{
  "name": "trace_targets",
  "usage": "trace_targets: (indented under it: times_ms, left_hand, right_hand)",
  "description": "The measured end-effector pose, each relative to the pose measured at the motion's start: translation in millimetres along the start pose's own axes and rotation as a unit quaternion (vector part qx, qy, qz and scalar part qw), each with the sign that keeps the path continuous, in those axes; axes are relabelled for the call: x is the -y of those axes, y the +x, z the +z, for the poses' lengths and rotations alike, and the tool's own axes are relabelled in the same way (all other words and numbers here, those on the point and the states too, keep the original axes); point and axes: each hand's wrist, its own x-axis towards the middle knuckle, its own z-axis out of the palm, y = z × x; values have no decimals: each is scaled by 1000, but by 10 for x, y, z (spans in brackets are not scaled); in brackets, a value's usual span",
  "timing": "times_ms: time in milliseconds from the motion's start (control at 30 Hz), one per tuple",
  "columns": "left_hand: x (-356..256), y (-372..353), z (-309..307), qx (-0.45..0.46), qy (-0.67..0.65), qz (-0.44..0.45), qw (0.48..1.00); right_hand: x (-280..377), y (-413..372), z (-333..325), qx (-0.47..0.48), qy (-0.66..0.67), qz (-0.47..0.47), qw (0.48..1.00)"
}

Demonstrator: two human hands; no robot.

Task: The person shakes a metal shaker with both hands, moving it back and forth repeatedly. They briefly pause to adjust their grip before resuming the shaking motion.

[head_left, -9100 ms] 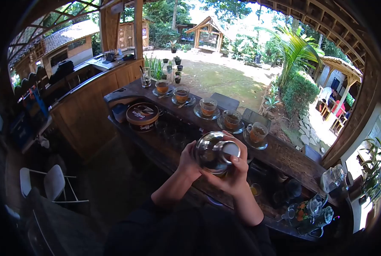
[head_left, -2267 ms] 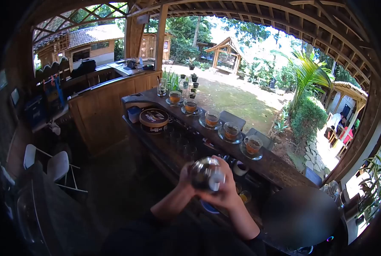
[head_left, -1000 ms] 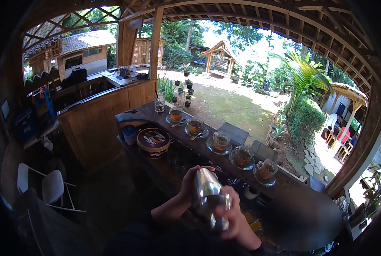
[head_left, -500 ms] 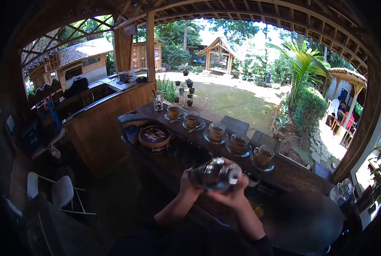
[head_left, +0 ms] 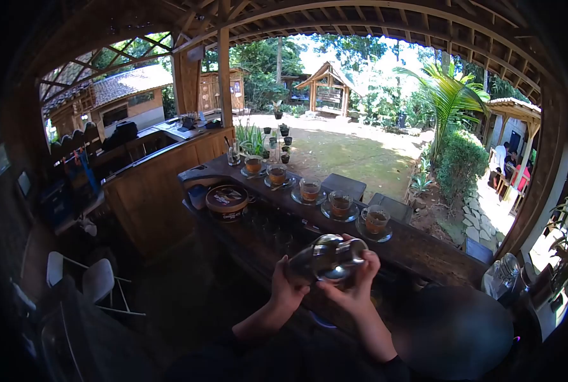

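Note:
A shiny metal cocktail shaker (head_left: 322, 262) lies tilted between both my hands, above the dark wooden counter. My left hand (head_left: 288, 288) wraps round its wider left end. The fingers of my right hand (head_left: 358, 284) grip its narrower right end. Beyond the shaker, several glass cups of brown drink stand in a row on saucers along the raised bar top; the closest is the right-hand cup (head_left: 376, 219). A round brown tub (head_left: 227, 200) with a chocolate label sits to the left on the lower counter.
A glass with thin sticks (head_left: 234, 155) stands at the bar's far left end. Glass jars (head_left: 504, 272) are at the right end. A dark blurred round shape (head_left: 453, 334) fills the lower right. Chairs (head_left: 97, 279) stand at the lower left; stools (head_left: 344, 186) are behind the bar.
The shaker has swung in my hands: its narrow end, which faced toward me, now points more to the right. Both hands still hold it. The whole view has shifted slightly.

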Motion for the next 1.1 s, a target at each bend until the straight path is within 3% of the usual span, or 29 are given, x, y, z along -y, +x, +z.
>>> trace_targets:
  times_ms: [67,100,167,200,233,300,333,367,433,500,567,633,700,733,767,800,833,900,933,967,1000,1033,1067,1100]
  left_hand:
    - [37,-243,293,8,-3,-6,1000]
    - [37,-350,563,85,-22,3,996]
    - [-34,-441,771,269,10,21,963]
    - [-47,-419,795,317,12,8,948]
    - [-39,-388,800,364,13,-7,931]
    - [35,-327,752,258,-98,-98,956]
    - [122,-246,636,128,-76,-109,983]
    - [252,-180,470,208,-100,-80,970]
    - [364,-49,236,153,-96,-137,974]
    - [311,-228,573,142,-87,-129,978]
    - [141,-358,812,161,-89,-88,979]
    - [-42,-304,837,368,-78,-81,923]
    - [-145,-302,956,380,-99,-95,915]
    - [-196,-299,1005,277,-62,-88,955]
    - [-174,-58,826,29,-39,-106,993]
    - [-84,193,465,62,-31,-111,991]
    - [-24,332,199,97,-23,-118,988]
    - [-184,109,490,104,-21,-147,983]
    - [-314,-57,738,83,-29,-144,986]
    - [-430,-125,845,58,-40,-139,988]
    - [-530,-74,801,269,-42,-132,953]
    - [-590,17,743,360,-71,-110,923]
    - [-658,86,711,373,-79,-105,918]
    - [-734,134,702,385,-85,-102,913]
  right_hand:
    - [403,58,-33,39,-9,-24,999]
    - [588,68,-44,77,-18,-42,996]
    - [728,0,-57,189,41,-219,956]
    - [854,-14,-87,216,-85,-341,911]
    - [814,-61,-30,189,-56,-348,917]
    - [479,-1,87,129,93,-333,929]
    - [599,-85,-167,170,-44,-67,982]
    - [540,44,-162,189,-171,-75,964]
    - [345,-14,-216,58,-84,58,993]
    - [545,122,-213,131,-108,-81,982]
    - [749,167,-115,227,-47,-290,929]
    - [1117,47,-114,292,-99,-213,927]
    - [748,15,75,148,23,-242,959]
    - [546,104,77,130,-53,-210,968]
    - [338,131,73,114,-128,-166,971]
    - [175,172,30,120,-141,-80,980]
    - [20,94,147,-27,-66,-25,997]
    - [128,132,169,-10,-95,-69,993]
    - [248,109,175,69,-127,-82,986]
    - [521,136,168,151,-167,12,974]
    - [496,34,200,188,-116,-97,970]
    - [432,-35,249,222,-62,-204,952]
    - [300,11,309,224,-62,-202,951]
    - [126,89,377,215,-63,-262,939]
